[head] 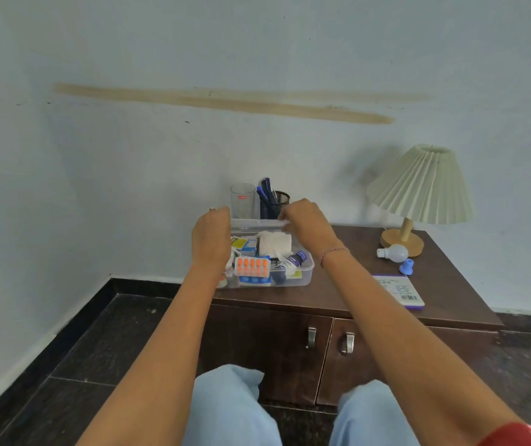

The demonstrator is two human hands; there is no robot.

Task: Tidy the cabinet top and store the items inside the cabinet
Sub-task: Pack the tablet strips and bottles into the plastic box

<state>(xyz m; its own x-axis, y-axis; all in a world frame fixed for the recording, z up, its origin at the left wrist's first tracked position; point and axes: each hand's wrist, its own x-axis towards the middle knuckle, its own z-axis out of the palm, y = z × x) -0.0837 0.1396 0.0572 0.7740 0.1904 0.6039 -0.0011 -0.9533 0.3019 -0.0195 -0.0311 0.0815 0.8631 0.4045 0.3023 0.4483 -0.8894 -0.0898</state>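
A person faces a low wooden cabinet [354,284], the left hand [211,235] and right hand [306,225] each gripping one end of a clear lid [256,223] held just above an open plastic box [306,273] of medicines. The lid's long side runs left to right, in line with the box directly beneath it, so the coming move looks to be a straight drop rather than a turn; both hands are equally near. The box stands on the left part of the cabinet top, packed with a blister pack [253,265] of orange tablets, a bandage roll [274,243] and a small bottle [291,263]; the roll sits high and may keep the lid from seating. Behind the box stand a glass [242,199] and a mesh pen holder [277,204]; to the right, nearer the right hand, are a lamp [418,188], a loose bulb [392,252] and a booklet [397,289]. Both cabinet doors [257,349] below are closed; nothing appears stored yet.
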